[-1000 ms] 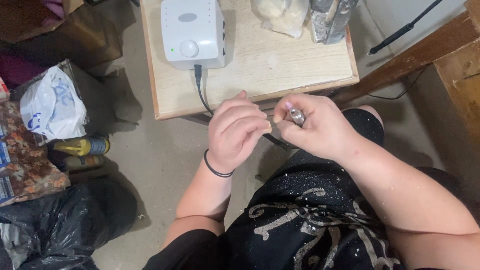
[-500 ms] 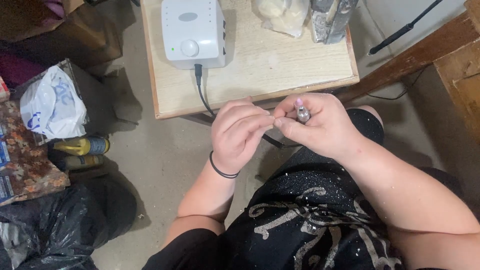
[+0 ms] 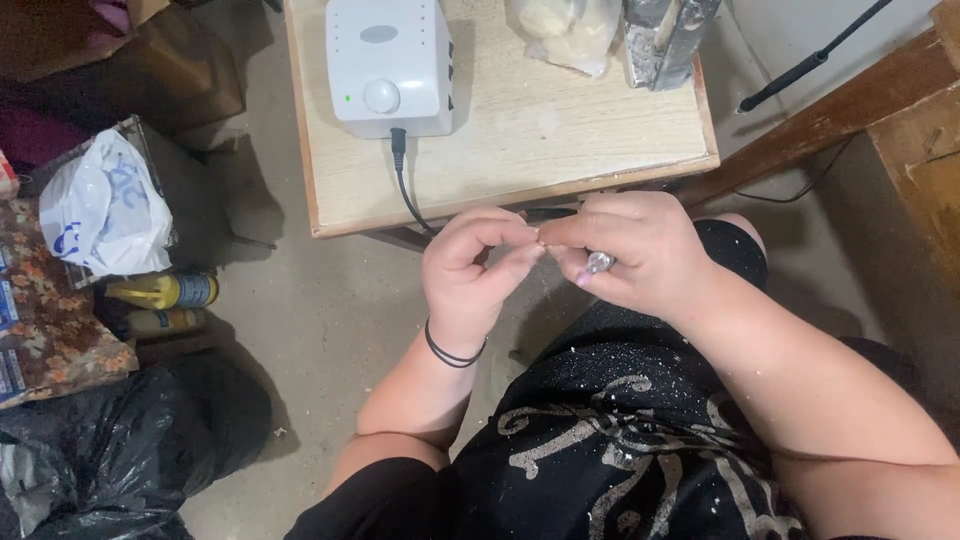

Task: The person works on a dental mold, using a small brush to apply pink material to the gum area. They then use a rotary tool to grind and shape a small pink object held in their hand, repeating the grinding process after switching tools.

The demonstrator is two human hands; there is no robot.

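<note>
My right hand [image 3: 635, 250] is closed around a small silver handpiece [image 3: 599, 262], whose metal tip shows between the fingers. My left hand [image 3: 470, 275], with a black band on its wrist, is curled with its fingertips meeting the right hand's fingertips just in front of the table edge. Whatever small thing sits between the fingertips is too tiny to make out. A black cord [image 3: 405, 185] runs from the white control box [image 3: 390, 65] on the wooden table [image 3: 560, 140] down toward my hands.
Clear bags [image 3: 570, 30] and a silvery pack [image 3: 665, 35] lie at the table's far edge. To the left on the floor are a white plastic bag [image 3: 100, 215], yellow bottles [image 3: 165, 295], black rubbish bags [image 3: 120, 450]. Wooden furniture [image 3: 900, 110] stands at right.
Both hands have stayed together in front of the table edge, with the fingers shifting slightly around the handpiece.
</note>
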